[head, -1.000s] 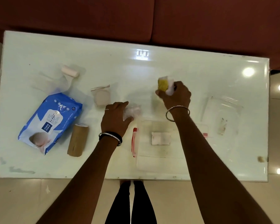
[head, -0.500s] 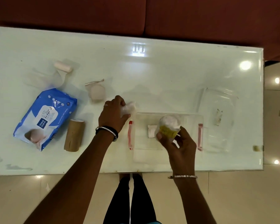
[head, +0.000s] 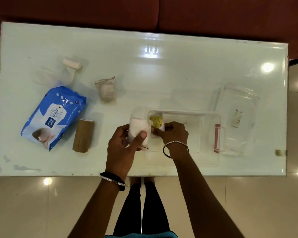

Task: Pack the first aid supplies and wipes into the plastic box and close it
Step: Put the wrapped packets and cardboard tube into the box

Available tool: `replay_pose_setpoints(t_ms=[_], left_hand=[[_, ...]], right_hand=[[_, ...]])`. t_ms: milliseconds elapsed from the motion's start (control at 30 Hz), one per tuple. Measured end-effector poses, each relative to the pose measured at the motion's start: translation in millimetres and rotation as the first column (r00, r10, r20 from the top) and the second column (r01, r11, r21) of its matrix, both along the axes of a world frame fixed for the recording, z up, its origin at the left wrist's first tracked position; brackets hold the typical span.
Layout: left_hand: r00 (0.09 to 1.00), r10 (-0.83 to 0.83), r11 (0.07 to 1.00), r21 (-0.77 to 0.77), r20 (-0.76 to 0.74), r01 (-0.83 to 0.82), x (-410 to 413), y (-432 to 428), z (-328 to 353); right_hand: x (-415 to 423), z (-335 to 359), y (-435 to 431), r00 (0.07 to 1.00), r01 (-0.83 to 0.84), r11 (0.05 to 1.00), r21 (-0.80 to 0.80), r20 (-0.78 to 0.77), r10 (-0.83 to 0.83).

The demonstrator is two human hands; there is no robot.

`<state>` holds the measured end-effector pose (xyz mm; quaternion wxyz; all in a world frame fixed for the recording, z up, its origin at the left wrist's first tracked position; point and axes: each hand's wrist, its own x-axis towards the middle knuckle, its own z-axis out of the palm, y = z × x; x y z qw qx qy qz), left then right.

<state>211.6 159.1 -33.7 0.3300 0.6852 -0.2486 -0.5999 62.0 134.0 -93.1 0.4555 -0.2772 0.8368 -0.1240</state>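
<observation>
White yellow-labelled roll [head: 156, 123] has come down into the box [head: 212, 115], right hand [head: 175, 133] still gripping it — left hand [head: 126, 146] now pinches a white pack [head: 138, 131] at the rim, next in

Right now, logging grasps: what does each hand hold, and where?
Left hand grips a white cotton-filled clear packet around its lower half; right hand pinches the yellow-labelled white packet's near end.

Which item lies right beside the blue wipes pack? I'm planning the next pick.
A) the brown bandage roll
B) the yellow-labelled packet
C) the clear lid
A: the brown bandage roll lies on the table just right of the blue wipes pack, with neither of the hands touching it.
</observation>
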Motion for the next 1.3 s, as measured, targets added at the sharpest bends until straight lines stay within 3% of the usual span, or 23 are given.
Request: replay_pose_setpoints(t_ms=[100,300,400,467,567,633,700,800,1000,1200,1300], left_hand=[[1.000,-0.005,1.000,-0.014,-0.007,0.005,-0.8,3.5,-4.1],[0.979,-0.118,0.991,-0.041,0.167,0.126,-0.8,2.7,-2.8],[0.957,-0.128,0.988,-0.052,0.262,0.147,-5.8,3.0,4.8],[0.951,-0.121,0.989,-0.049,0.286,0.140,-11.3,3.8,10.1],[0.957,-0.122,0.989,-0.045,0.265,0.138,-21.9,7.5,15.3],[0.958,-0.149,0.985,-0.044,0.245,0.164,-30.6,11.6,17.2],[0.953,-0.199,0.974,-0.060,0.228,0.218,-36.8,15.5,18.1],[0.920,-0.290,0.942,-0.090,0.265,0.323,-37.4,19.1,17.8],[0.880,-0.279,0.936,-0.096,0.385,0.339,-22.4,18.0,14.8],[0.750,-0.270,0.903,-0.112,0.604,0.415,-17.5,19.0,2.9],[0.753,-0.271,0.904,-0.110,0.600,0.413,-17.5,17.6,-1.3]], right_hand=[[5.8,-7.0,2.3,1.000,0.015,1.000,-0.011,-0.027,-0.015],[3.3,-12.6,7.3,0.998,0.045,0.999,0.010,0.050,-0.046],[-8.0,9.2,6.0,0.994,-0.002,0.999,0.032,0.106,-0.002],[-16.7,32.9,11.9,0.992,0.057,0.998,-0.018,0.112,-0.055],[-23.8,67.7,26.3,0.921,0.271,0.958,-0.090,0.313,-0.232],[-24.0,84.6,34.5,0.810,0.317,0.947,-0.050,0.534,-0.242],[-21.8,89.0,40.9,0.747,0.318,0.947,-0.038,0.625,-0.226],[-23.3,79.0,47.0,0.785,0.385,0.920,-0.078,0.552,-0.282],[-49.5,52.1,42.9,0.865,0.393,0.907,-0.149,0.393,-0.310],[-69.6,10.9,32.5,0.958,0.282,0.947,-0.150,0.088,-0.271],[-65.1,-7.8,20.8,0.976,0.219,0.970,-0.109,0.020,-0.218]])
